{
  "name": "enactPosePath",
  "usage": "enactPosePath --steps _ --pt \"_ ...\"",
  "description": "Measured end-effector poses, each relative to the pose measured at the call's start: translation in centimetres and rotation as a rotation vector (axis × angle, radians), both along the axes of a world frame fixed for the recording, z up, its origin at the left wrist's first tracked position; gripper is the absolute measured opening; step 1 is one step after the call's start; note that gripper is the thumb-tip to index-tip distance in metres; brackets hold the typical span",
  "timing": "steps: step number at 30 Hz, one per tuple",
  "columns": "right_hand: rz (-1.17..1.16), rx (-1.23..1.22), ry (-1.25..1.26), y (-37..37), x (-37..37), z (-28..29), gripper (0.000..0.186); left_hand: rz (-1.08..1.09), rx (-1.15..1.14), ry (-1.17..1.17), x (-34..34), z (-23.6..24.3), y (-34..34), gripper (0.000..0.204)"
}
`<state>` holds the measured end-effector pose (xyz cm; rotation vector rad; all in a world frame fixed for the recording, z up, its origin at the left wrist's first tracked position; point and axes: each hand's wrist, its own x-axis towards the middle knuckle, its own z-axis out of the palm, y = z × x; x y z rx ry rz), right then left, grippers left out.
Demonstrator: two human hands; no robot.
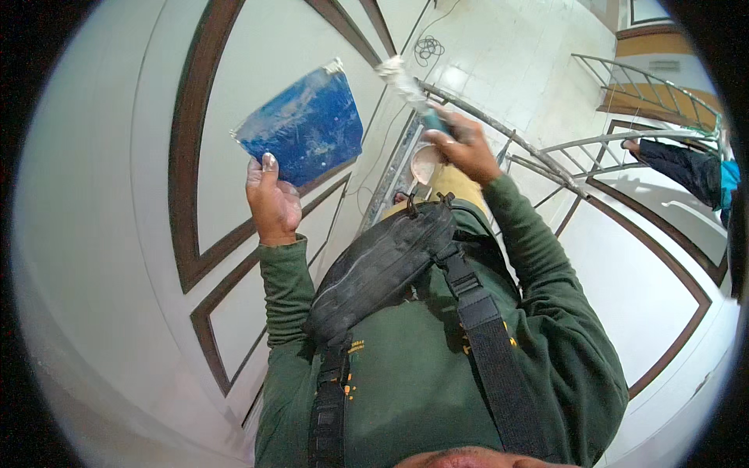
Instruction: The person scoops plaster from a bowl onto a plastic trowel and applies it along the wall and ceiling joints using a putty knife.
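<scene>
probably light and stiff, the blue board [308, 125] sits left of the blurred scraper [407, 90], its lower edge pinched by the left hand [275, 199]; the right hand [466, 148] grips the scraper's handle [434, 118], likely safer than its white-smeared, slippery end.

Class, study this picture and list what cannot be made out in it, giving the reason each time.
All in the head view:
- Some fingers of the left hand: hidden behind the blue sheet.
- Exact head shape of the teal-handled tool in the right hand: blurred and coated with pale paste.
- Upper body of the co-worker: cut off by the dark right rim.
- How full the round container is: too small.
</scene>
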<state>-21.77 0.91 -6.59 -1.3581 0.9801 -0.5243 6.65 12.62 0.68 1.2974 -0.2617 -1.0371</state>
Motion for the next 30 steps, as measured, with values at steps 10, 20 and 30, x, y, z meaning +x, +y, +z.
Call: enactPosePath --steps 10,20,30 --pt "-0.118 -0.016 0.008 4.6 -7.0 -1.0 0.047 -0.036 0.097 0.139 -1.4 -2.3 4.4 0.035" --pt "-0.220 -0.031 -0.117 8.4 -7.2 1.1 0.041 -0.085 0.032 0.458 -0.4 -2.8 3.8 0.041" --pt "0.180 -0.429 -0.238 3.8 -2.8 5.9 0.037 -0.258 0.053 0.482 -0.3 -0.7 3.2 0.041"
